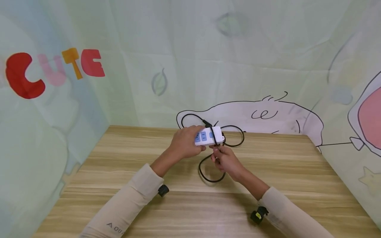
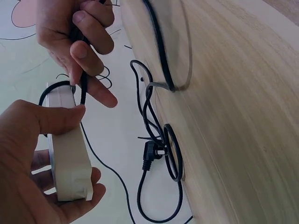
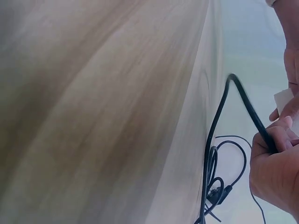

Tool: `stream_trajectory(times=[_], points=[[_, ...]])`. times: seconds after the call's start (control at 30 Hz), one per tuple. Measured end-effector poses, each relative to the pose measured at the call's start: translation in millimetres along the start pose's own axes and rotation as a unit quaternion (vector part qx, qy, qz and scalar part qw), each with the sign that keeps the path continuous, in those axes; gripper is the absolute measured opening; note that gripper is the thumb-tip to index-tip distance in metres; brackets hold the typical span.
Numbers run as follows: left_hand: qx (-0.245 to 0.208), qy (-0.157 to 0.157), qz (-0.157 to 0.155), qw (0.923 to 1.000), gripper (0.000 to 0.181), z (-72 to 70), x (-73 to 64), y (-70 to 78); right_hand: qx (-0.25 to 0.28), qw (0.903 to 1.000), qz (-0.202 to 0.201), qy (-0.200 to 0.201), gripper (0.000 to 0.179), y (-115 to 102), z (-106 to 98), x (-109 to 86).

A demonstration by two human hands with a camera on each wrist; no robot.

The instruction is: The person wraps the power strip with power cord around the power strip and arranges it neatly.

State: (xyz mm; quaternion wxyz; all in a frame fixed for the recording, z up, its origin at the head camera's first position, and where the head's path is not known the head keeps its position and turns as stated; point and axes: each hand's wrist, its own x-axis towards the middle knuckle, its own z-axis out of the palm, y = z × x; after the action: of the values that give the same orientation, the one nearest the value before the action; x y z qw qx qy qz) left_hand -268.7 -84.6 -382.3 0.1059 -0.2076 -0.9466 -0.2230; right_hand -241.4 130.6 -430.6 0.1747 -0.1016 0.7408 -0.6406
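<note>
A white power strip [image 1: 218, 135] with blue sockets is held above the table in my left hand [image 1: 186, 140], fingers behind and thumb along its near side. Its black cord [image 1: 212, 181] passes across the strip's right end. Right beside that end, my right hand [image 1: 227, 162] pinches the cord between thumb and fingers. In the left wrist view the cord loops round the strip's end, under the left thumb. The black plug [image 2: 149, 154] lies among loose coils at the table's back.
The wooden table [image 1: 134, 205] extends around both arms. Behind it hangs a pale printed cloth [image 1: 190, 66] with cartoon drawings, and more cloth stands at both sides. Loops of cord spread near the back edge.
</note>
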Motion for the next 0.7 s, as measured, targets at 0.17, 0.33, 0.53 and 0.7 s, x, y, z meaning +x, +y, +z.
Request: stream_trajectory(times=[0.17, 0.33, 0.53, 0.7], points=[[0.018, 0.016, 0.001, 0.9997, 0.070, 0.5, 0.7, -1.9, -0.005, 0.9999, -0.004, -0.013, 0.055, -0.2, -1.5, -3.5], [0.024, 0.030, 0.002, 0.9992, 0.068, 3.1, 1.6, -3.7, -0.019, 0.9996, -0.015, -0.014, 0.058, -1.3, -0.9, -5.9], [0.011, 0.038, -0.005, 0.9992, 0.070, 3.5, 1.2, -2.2, -0.018, 0.9996, -0.017, -0.014, 0.055, -1.5, 0.6, -8.5], [0.009, 0.043, -0.010, 0.9990, 0.071, 2.3, 1.5, -1.5, -0.011, 0.9996, -0.017, -0.019, 0.052, -1.5, 2.6, -11.0]])
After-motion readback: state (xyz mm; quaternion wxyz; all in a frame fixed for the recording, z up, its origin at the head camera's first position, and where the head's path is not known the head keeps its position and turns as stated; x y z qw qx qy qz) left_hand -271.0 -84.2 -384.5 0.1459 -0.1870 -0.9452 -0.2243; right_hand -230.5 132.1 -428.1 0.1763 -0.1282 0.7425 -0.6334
